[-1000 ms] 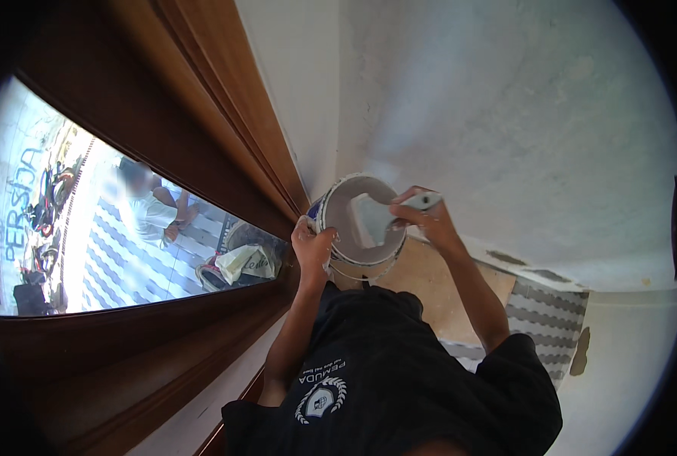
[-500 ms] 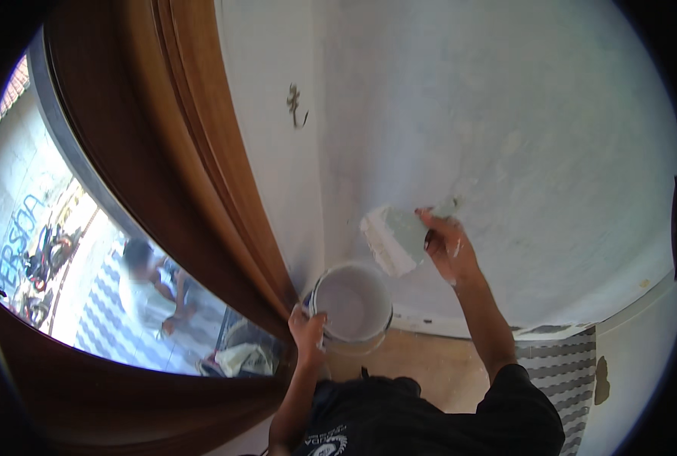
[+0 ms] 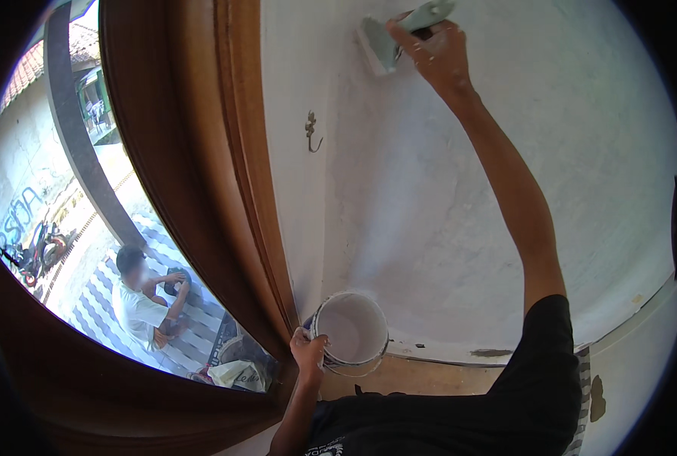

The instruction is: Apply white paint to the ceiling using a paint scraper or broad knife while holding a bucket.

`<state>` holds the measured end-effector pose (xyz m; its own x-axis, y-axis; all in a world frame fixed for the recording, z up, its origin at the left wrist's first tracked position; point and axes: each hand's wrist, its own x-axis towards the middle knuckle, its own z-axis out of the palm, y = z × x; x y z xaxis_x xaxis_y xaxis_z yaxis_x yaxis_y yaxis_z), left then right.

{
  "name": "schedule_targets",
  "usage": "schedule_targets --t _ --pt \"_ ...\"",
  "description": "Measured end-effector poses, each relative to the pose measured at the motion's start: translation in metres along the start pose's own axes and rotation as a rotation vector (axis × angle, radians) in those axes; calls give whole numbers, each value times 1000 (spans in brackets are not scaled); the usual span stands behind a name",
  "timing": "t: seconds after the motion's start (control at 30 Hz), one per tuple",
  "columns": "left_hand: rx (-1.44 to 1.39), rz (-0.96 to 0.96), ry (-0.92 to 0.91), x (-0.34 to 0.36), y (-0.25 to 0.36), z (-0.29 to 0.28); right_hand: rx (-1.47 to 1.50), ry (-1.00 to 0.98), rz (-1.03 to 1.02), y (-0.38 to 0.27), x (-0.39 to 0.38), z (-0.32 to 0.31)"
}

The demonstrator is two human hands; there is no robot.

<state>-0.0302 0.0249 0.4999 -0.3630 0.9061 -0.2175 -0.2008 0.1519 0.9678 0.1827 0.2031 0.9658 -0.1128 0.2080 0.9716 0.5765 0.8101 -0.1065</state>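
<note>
High up against the wall point(image 3: 506, 190), my right hand point(image 3: 441, 62) grips a wide pale-green putty knife point(image 3: 382, 47). Its blade lies at or close to the wall, near the inner corner, and whitish paste coats the blade's edge. White smears mark my fingers. Down low, my left hand point(image 3: 308, 352) is closed on the left rim of a white bucket point(image 3: 381, 328), held tilted so its mouth faces up toward me. Pale material coats the inside of the bucket; how deep it goes I cannot tell.
A dark wooden frame point(image 3: 194, 152) runs down my left, with a metal hook point(image 3: 313, 133) on the narrow wall beside it. Through the opening, a person point(image 3: 139, 304) sits on striped tiles, near a pale sack point(image 3: 236, 375). Motorbikes point(image 3: 42, 251) stand farther out.
My right hand has swung up the wall with the putty knife, from just above the bucket to near the top. My left hand stays on the bucket, which has shifted slightly lower in view.
</note>
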Motion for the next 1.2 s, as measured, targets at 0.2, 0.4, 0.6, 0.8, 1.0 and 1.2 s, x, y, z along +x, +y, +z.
schedule_targets --t 0.2,0.4,0.6,0.8,1.0,1.2 --pt "2 21 70 -5 4 -11 -394 -17 -254 -7 24 -11" --pt "17 30 86 -6 -6 -15 -117 -94 -282 18 18 8" --pt "-66 -13 46 -9 -1 -13 -51 -8 -314 20 12 3" --pt "45 -33 34 -7 -12 -19 19 -184 -353 20 -3 9" --pt "156 -37 25 -8 -4 -12 2 -169 -151 16 24 -13" --pt "-39 -45 3 -10 -11 -8 17 -612 -260 28 -5 6"
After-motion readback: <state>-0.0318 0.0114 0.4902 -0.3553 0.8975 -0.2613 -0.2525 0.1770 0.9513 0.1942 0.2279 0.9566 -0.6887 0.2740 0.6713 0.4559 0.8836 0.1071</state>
